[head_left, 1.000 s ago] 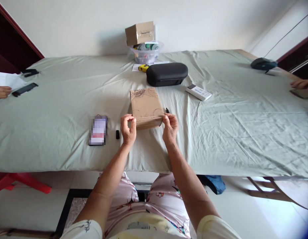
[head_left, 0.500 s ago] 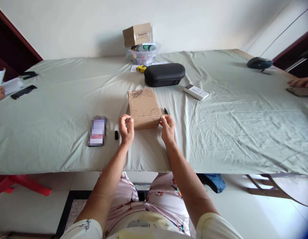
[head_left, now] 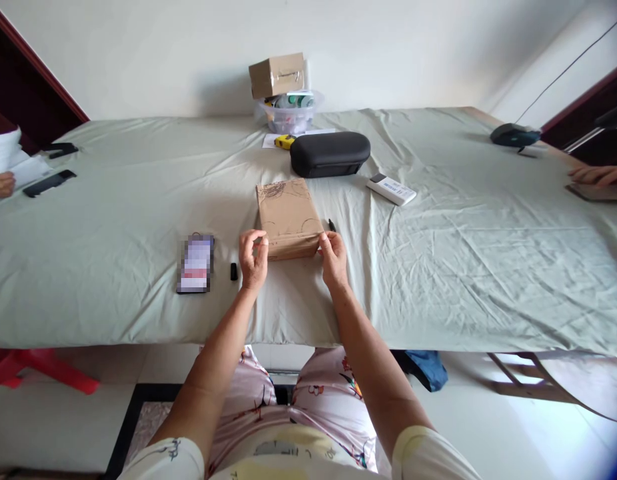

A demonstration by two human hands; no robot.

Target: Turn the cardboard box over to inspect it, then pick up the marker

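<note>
Cardboard box (head_left: 289, 210), near corners hidden by fingers (head_left: 248, 241), phone screen (head_left: 195, 262) pixelated

white wall (head_left: 388, 60) | cloth-covered table (head_left: 463, 287) | pale tiled floor (head_left: 43, 427), brighter at right | red furniture leg (head_left: 63, 372), lower left

The bare left hand (head_left: 253, 260) is partly hiding the tan rectangular cardboard box (head_left: 289, 210) — pixelation is masking the black-rimmed rectangular phone (head_left: 195, 264).

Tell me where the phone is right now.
In the head view, the phone lies on the cloth, left of the left hand, with a small black object between them.
</note>
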